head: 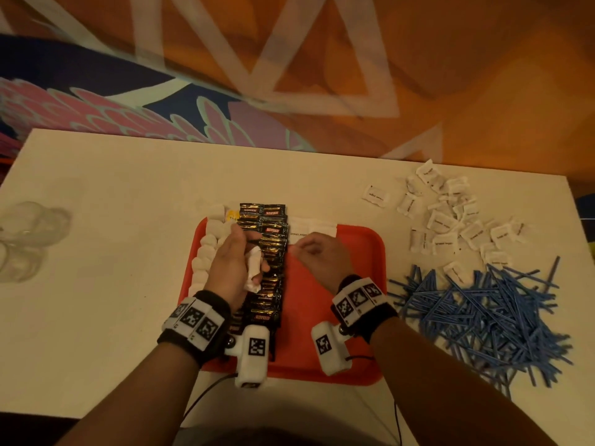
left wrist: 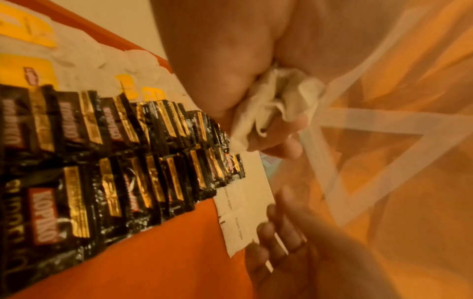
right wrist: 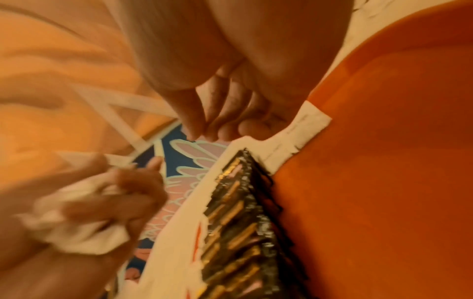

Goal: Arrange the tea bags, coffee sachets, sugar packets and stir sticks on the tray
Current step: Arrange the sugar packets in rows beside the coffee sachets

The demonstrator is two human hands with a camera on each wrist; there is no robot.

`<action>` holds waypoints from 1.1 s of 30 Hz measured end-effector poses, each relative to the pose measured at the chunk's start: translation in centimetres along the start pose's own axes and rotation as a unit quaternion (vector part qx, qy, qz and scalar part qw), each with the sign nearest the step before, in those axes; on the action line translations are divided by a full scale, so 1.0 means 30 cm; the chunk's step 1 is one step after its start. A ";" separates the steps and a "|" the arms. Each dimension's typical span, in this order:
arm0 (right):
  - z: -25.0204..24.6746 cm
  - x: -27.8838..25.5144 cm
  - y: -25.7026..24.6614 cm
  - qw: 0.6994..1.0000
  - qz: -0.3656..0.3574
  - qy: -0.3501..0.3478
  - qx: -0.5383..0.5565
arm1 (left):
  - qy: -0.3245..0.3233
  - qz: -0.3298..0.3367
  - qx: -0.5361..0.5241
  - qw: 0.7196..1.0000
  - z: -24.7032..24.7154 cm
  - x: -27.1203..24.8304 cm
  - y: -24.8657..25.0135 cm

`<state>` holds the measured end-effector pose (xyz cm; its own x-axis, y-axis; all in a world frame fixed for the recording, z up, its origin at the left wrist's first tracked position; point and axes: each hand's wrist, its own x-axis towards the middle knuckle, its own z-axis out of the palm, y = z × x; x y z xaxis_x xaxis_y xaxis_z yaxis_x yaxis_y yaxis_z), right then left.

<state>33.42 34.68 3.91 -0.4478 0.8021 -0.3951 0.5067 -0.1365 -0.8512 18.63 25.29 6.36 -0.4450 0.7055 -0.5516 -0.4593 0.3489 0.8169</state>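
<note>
A red tray (head: 338,317) holds a column of tea bags (head: 212,226) on its left. Beside them lie two columns of black coffee sachets (head: 270,226). A short row of white sugar packets (head: 309,228) lies at the far edge, right of the sachets. My left hand (head: 235,252) hovers over the sachets and grips a crumpled bunch of sugar packets (head: 254,268) (left wrist: 276,101). My right hand (head: 315,252) is over the tray's far middle. Its curled fingertips (right wrist: 217,125) sit on a tray sugar packet (right wrist: 302,129) (left wrist: 243,202).
A loose heap of sugar packets (head: 450,220) lies on the white table at the far right. A pile of blue stir sticks (head: 483,317) lies nearer, right of the tray. Clear plastic packaging (head: 29,239) sits at the left edge. The tray's right half (right wrist: 384,161) is bare.
</note>
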 end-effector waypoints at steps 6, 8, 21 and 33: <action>0.003 -0.103 -0.134 0.989 0.002 -0.076 0.130 | -0.053 0.008 0.013 0.999 0.089 -0.061 0.024; -0.012 -0.127 -0.149 0.985 0.013 -0.076 0.157 | -0.065 0.018 0.044 0.997 0.109 -0.085 0.025; -0.093 -0.248 -0.151 0.956 -0.006 0.102 0.277 | -0.069 0.093 0.109 0.987 0.141 -0.203 0.003; -0.193 -0.311 -0.154 0.959 0.025 -0.039 0.278 | -0.083 0.178 0.119 0.973 0.176 -0.252 0.039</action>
<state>39.52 31.20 13.53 -0.4972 0.7440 -0.4464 0.0667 -0.4802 -0.8746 25.53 23.61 12.39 -0.4043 0.8908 -0.2075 -0.0981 0.1833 0.9782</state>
